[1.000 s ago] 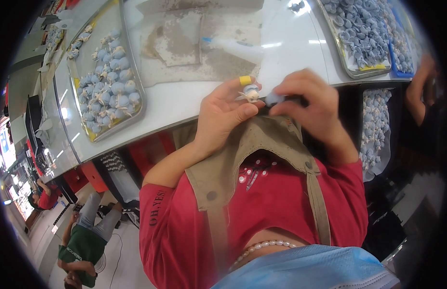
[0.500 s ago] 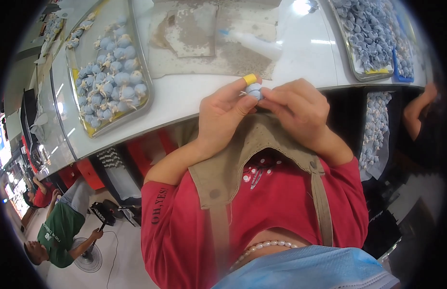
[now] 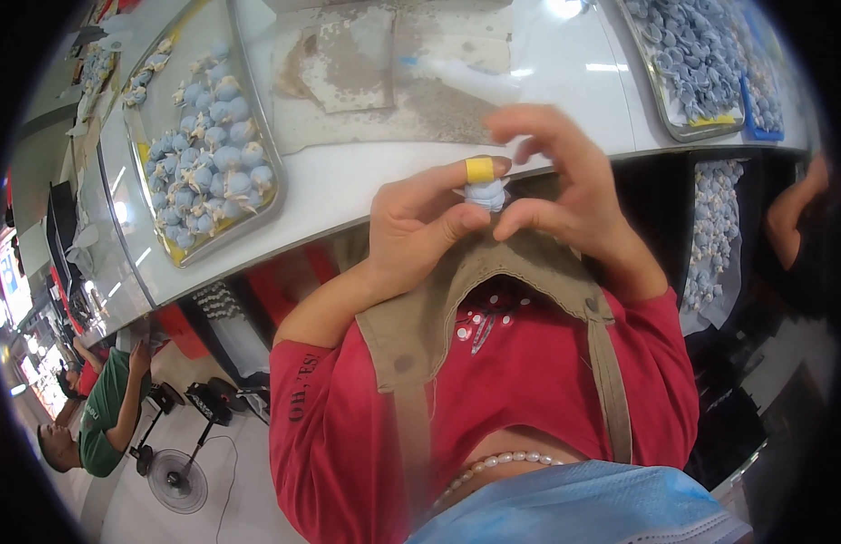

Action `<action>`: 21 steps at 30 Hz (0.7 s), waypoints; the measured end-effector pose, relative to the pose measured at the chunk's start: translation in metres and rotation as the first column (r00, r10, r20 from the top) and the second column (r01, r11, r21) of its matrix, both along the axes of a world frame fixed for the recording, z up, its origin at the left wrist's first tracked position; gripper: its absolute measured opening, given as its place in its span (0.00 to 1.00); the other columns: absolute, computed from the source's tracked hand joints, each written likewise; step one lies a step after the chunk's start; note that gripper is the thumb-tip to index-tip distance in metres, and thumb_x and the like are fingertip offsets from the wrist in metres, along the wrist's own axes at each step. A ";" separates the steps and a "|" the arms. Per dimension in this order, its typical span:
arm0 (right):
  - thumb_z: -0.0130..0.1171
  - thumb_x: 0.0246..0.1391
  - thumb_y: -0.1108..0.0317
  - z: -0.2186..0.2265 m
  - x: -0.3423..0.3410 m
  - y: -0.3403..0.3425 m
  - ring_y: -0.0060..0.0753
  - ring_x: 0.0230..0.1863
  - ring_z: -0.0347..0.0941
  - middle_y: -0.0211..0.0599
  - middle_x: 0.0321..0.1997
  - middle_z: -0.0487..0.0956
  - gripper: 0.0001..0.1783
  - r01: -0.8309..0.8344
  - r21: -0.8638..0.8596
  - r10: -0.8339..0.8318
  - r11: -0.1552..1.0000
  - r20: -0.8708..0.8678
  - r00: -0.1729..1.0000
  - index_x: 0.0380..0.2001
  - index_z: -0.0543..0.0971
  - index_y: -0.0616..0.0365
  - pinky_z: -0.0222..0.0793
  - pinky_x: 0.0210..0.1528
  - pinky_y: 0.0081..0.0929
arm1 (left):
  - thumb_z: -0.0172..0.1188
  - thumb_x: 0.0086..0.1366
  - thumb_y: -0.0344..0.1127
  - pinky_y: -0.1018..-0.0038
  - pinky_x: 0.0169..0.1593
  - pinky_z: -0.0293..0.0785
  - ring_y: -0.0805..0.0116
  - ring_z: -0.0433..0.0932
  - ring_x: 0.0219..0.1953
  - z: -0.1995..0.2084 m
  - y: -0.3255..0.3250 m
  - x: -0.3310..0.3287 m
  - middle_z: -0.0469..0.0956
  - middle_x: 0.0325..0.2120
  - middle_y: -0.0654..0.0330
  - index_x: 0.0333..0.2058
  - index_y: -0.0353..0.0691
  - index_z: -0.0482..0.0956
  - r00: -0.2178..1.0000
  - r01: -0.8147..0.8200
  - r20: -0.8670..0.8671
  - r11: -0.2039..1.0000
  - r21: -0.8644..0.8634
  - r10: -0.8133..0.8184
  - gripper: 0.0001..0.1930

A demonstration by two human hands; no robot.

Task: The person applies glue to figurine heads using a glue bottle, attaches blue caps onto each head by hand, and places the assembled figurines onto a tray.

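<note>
My left hand (image 3: 407,218) pinches a small pale-blue rounded piece (image 3: 485,197) between thumb and forefinger, just past the near edge of the table. Pale pointed bits stick out from the sides of this piece. Yellow tape (image 3: 480,170) is wrapped round the forefinger's tip. Close on the right, my right hand (image 3: 574,195) is open, its thumb and fingers curved apart with nothing between them. On the table to the left, a clear tray (image 3: 189,50) holds many similar blue balls (image 3: 225,159) with cream-coloured bits.
A stained board (image 3: 334,131) lies behind my hands, with a white tube-like thing (image 3: 461,80) on it. At far right are a tray (image 3: 692,131) of grey-blue cup-shaped pieces and a blue tray (image 3: 763,133). Below sits a strip of pieces (image 3: 713,236). Another person's arm (image 3: 785,218) is beyond.
My right hand has let go of the blue piece and spread its fingers, moving slightly away. My left hand keeps the piece, now turned and a little lower. The green-shirted person has shifted.
</note>
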State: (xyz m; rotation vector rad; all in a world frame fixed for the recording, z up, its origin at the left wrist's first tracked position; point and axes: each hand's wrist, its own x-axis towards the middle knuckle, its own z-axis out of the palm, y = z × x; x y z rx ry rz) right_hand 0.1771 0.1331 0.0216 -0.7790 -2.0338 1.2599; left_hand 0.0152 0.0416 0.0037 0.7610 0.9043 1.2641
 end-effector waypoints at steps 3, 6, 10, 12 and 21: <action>0.70 0.32 0.65 -0.001 0.007 0.000 0.25 0.37 0.72 0.34 0.40 0.77 0.29 -0.110 -0.263 0.096 0.958 -0.065 0.993 0.43 0.75 0.58 0.69 0.39 0.20 | 0.57 0.59 0.31 0.79 0.46 0.70 0.73 0.73 0.41 0.001 0.001 0.004 0.75 0.43 0.56 0.49 0.31 0.69 0.999 0.036 -0.018 0.999 0.029 -0.036 0.19; 0.70 0.31 0.67 -0.001 0.016 0.001 0.20 0.38 0.69 0.34 0.41 0.76 0.35 -0.223 -0.405 0.239 0.887 -0.012 0.971 0.47 0.71 0.64 0.65 0.45 0.19 | 0.57 0.58 0.33 0.79 0.45 0.70 0.72 0.74 0.41 0.002 0.001 0.007 0.75 0.42 0.55 0.48 0.31 0.69 0.987 0.066 -0.154 0.995 0.074 -0.054 0.20; 0.70 0.32 0.69 -0.005 0.023 0.000 0.21 0.40 0.70 0.37 0.41 0.76 0.30 -0.265 -0.487 0.223 0.832 -0.143 0.964 0.43 0.73 0.65 0.66 0.45 0.19 | 0.57 0.59 0.36 0.79 0.44 0.70 0.71 0.75 0.40 0.001 0.002 0.016 0.77 0.39 0.55 0.46 0.31 0.72 0.939 0.110 -0.339 0.981 0.160 -0.050 0.18; 0.70 0.32 0.70 -0.005 0.024 0.000 0.21 0.41 0.70 0.38 0.41 0.76 0.28 -0.274 -0.505 0.205 0.818 -0.190 0.960 0.42 0.73 0.65 0.66 0.46 0.19 | 0.56 0.60 0.36 0.79 0.44 0.70 0.71 0.76 0.39 0.004 0.003 0.016 0.77 0.38 0.55 0.45 0.31 0.72 0.932 0.124 -0.357 0.982 0.145 -0.065 0.18; 0.69 0.32 0.74 0.005 0.017 0.001 0.25 0.44 0.71 0.41 0.42 0.76 0.25 -0.355 -0.547 0.281 0.758 -0.217 0.935 0.38 0.74 0.65 0.66 0.48 0.22 | 0.56 0.60 0.33 0.81 0.40 0.70 0.76 0.75 0.35 0.012 -0.004 0.009 0.78 0.33 0.57 0.43 0.32 0.74 0.928 0.129 -0.366 0.980 0.149 -0.066 0.14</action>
